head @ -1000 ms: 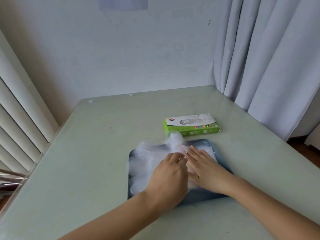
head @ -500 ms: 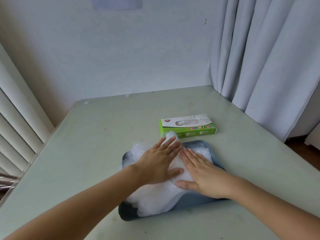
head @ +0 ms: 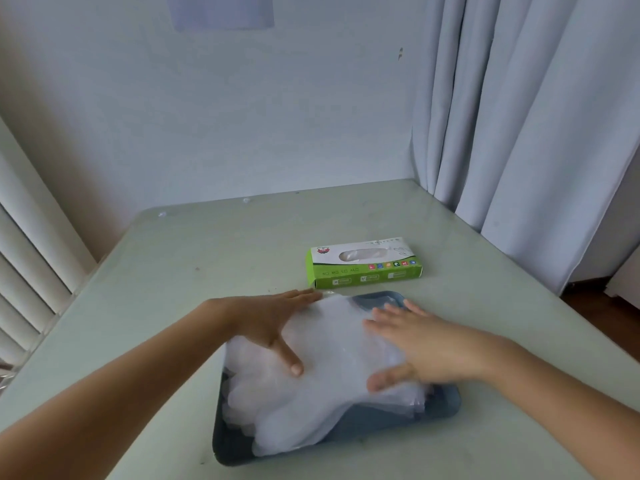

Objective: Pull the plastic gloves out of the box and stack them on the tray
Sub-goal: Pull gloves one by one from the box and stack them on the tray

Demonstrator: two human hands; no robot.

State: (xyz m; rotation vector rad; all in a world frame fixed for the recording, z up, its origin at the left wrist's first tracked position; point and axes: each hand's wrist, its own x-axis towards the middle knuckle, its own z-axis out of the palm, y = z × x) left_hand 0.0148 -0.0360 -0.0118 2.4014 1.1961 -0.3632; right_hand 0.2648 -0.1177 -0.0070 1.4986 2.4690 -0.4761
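At the far left, pale slatted blinds (head: 31, 271) run along the edge of the pale green glass-topped table (head: 207, 254). The left hand (head: 266, 320) reaches in from the lower left and lies flat on the far left part of the pile of clear, cloudy-white plastic gloves (head: 329, 386). Its fingers (head: 304, 295) are straight and held together, pointing right along the far edge of the pile, with their tips close to the near left corner of the box. Its thumb is spread wide and presses down on the top of the pile. It grips nothing.

The gloves lie heaped on the dark blue-grey rectangular plastic tray (head: 235, 445), covering most of it. Their finger ends hang towards the tray's near left corner, and bare tray shows along the near edge and at the far right corner.

Beyond the tray, just apart from it, the green and white cardboard glove box (head: 363, 263) lies flat on the table, its oval opening facing up.

The right hand (head: 426, 344), slightly blurred, rests palm down on the right side of the pile. Its fingers (head: 388, 317) are straight and a little spread, pointing left and away, and its thumb lies on the gloves, pointing left towards the other thumb. It holds nothing either. The pile's middle lies uncovered between the two hands.

Pale grey curtains (head: 519, 133) hang at the right.
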